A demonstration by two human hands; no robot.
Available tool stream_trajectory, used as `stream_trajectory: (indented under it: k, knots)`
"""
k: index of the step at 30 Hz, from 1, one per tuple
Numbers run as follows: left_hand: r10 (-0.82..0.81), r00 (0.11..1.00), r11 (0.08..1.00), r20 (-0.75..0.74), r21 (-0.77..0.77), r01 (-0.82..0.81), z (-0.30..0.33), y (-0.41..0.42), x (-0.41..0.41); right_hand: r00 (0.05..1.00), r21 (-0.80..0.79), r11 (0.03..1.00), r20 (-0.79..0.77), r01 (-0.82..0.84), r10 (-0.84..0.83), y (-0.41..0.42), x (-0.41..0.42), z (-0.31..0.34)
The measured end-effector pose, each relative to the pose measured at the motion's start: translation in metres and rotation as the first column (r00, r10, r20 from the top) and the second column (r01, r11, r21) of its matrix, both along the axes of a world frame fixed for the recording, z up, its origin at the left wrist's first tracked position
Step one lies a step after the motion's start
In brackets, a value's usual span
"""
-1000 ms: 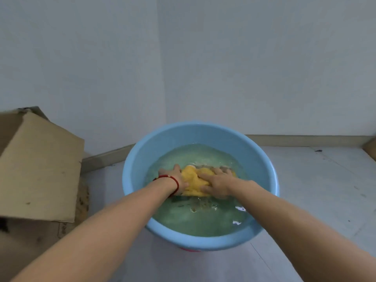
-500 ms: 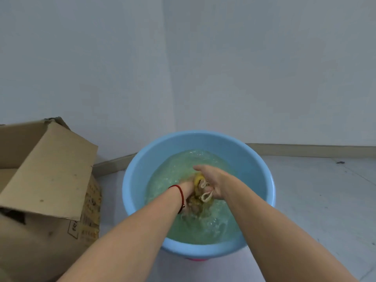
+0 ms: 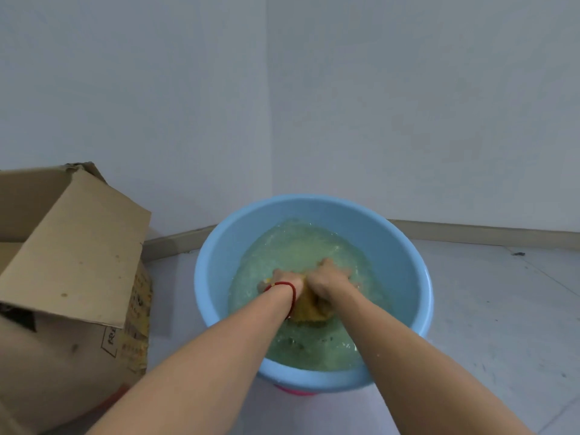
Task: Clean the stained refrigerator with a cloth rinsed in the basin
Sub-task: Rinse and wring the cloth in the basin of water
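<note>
Showing the head view: a round light-blue basin stands on a pale floor near a wall corner, filled with cloudy, greenish, rippled water. Both hands meet at the water's middle. The left hand, with a red band at the wrist, and the right hand have fingers curled, gripping a bunched yellow-orange cloth. Sodden and darkened, the cloth lies partly under the surface between and just below the two wrists. An open cardboard box stands just left of the basin.
</note>
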State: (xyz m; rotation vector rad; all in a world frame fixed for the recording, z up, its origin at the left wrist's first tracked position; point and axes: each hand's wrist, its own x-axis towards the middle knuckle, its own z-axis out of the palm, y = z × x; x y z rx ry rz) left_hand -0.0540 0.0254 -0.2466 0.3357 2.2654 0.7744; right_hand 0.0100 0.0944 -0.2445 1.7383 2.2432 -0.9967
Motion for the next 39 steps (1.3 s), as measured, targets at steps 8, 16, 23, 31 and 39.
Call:
stream_trajectory:
  k: [8,16,23,31,39]
  knots:
    - [-0.008,0.977,0.977,0.215,0.208,-0.038,0.021,-0.003,0.000,0.878,-0.293,0.947,-0.411,0.128,-0.246,-0.013,-0.019,0.005]
    - [-0.039,0.988,0.998,-0.150,-0.046,0.032,0.014,-0.007,-0.003,0.901,0.480,0.799,0.401,-0.362,0.168,0.014,0.013,0.008]
    - [0.205,0.971,0.976,0.122,0.051,-0.213,-0.008,0.006,-0.001,0.995,-0.017,0.998,-0.081,-0.060,0.059,-0.002,0.005,0.000]
    - [0.065,0.920,0.920,0.385,0.334,-0.205,0.012,0.000,-0.004,0.910,0.014,0.998,-0.411,0.056,-0.045,-0.024,-0.016,0.015]
    - [0.086,0.970,0.993,0.226,0.059,-0.101,0.006,-0.009,-0.025,0.950,0.477,0.833,0.264,-0.279,0.166,0.021,0.022,0.001]
